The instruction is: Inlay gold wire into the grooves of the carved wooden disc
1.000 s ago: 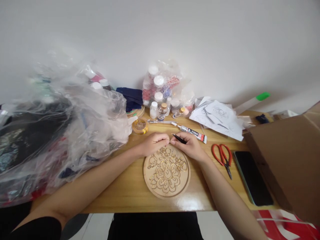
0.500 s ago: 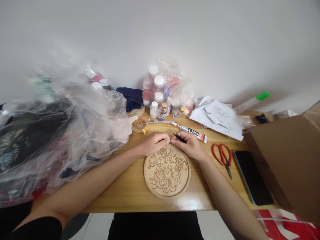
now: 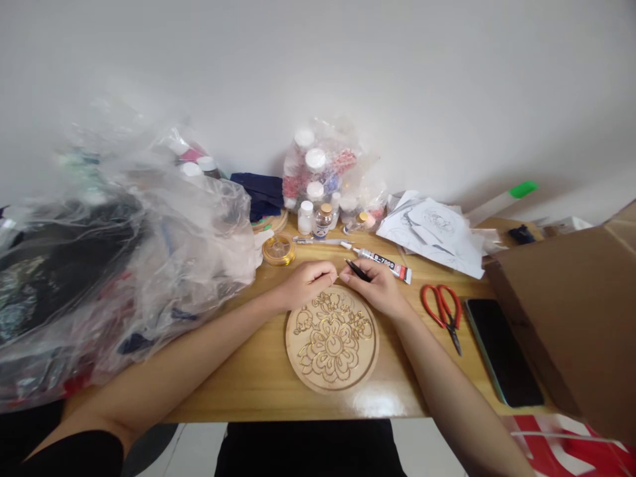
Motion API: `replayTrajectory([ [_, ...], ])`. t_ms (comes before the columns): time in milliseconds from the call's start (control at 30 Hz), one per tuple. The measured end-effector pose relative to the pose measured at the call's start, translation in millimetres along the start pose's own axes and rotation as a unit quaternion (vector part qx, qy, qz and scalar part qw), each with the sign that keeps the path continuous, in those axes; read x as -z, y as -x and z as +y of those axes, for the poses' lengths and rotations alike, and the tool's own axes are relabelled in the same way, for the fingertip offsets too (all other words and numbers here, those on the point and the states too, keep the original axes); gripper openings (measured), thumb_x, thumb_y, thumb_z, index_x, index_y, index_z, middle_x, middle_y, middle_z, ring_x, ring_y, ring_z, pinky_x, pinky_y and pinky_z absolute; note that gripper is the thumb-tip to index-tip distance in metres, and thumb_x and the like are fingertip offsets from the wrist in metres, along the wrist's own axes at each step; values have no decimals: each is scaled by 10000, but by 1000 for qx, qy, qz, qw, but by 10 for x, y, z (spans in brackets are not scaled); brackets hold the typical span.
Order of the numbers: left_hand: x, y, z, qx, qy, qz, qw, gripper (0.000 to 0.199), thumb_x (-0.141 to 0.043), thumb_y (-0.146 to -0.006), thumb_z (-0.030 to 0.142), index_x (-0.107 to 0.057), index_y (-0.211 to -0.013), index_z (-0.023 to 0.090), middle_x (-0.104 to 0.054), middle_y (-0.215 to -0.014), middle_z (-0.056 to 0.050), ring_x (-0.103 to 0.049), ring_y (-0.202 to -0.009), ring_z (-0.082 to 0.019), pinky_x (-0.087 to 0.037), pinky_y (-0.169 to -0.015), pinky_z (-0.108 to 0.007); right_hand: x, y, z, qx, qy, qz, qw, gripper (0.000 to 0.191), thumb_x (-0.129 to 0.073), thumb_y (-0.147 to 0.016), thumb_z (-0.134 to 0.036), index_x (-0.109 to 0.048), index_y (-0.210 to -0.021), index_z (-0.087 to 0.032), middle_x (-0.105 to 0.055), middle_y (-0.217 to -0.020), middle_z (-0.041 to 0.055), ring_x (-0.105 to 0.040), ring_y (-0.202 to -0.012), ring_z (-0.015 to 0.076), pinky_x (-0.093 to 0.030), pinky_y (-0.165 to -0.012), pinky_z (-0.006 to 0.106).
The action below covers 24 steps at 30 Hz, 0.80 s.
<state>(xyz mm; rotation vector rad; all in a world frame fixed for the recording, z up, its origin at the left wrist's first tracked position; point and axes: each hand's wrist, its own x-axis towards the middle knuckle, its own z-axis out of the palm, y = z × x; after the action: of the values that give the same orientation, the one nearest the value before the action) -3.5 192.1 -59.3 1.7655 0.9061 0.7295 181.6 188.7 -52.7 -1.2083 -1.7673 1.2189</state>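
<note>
Just above the far rim of a round wooden board (image 3: 322, 381), my two hands meet almost fingertip to fingertip. My left hand (image 3: 309, 285) is closed in a pinch on a tiny piece of gold wire (image 3: 338, 275), which shows between the hands. Black tweezers (image 3: 358, 271) lie in the grip of my right hand (image 3: 378, 289), their tips pointing up and left; its thumb and finger also pinch near the wire. Gold wire outlines form a large flower and smaller shapes on the board.
Behind the hands lie a gold wire spool (image 3: 279, 250), a B-7000 glue tube (image 3: 397, 267) and small bottles (image 3: 322, 222). Red-handled pliers (image 3: 442, 311), a phone (image 3: 501, 354) and a cardboard box (image 3: 566, 311) are on the right. Plastic bags (image 3: 199, 232) crowd the left.
Both hands stay nearly in place. My right fingertips have shifted slightly, and the gold wire between the hands shows more clearly. The board has not moved.
</note>
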Motion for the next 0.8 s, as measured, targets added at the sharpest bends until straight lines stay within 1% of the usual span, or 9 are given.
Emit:
replayTrajectory([
  [267,-1,3,-2,-3,-5,5,1000,243,-387,-848,273,-397,-625,178,-375,-604,53,-361,-603,-91,-303,-584,-221,40,-19,-15,-8,-10,-10,1000,249,-638,-775,-397,-625,-732,-152,-587,-671,2,-491,-616,111,-384,-590,246],
  [467,2,5,7,-3,-7,6,1000,257,-394,-848,280,-379,-612,179,-363,-598,55,-358,-603,-90,-303,-592,-223,27,-10,-5,-9,0,0,1000,286,-638,-774,-430,-628,-728,-148,-585,-663,3,-482,-606,108,-377,-582,245],
  [667,5,9,11,0,-6,4,1000,238,-389,-852,271,-409,-635,177,-387,-611,53,-368,-605,-89,-308,-587,-219,28,-13,11,-19,-50,-10,999,281,-641,-773,-429,-657,-764,-149,-642,-711,16,-538,-634,116,-421,-611,248],
  [800,7,6,12,0,-5,1,1000,247,-387,-851,285,-410,-631,175,-379,-610,51,-363,-602,-89,-296,-579,-219,45,-8,-2,-14,-36,-18,999,267,-636,-782,-411,-688,-784,-149,-684,-753,34,-579,-660,131,-446,-620,254],
])
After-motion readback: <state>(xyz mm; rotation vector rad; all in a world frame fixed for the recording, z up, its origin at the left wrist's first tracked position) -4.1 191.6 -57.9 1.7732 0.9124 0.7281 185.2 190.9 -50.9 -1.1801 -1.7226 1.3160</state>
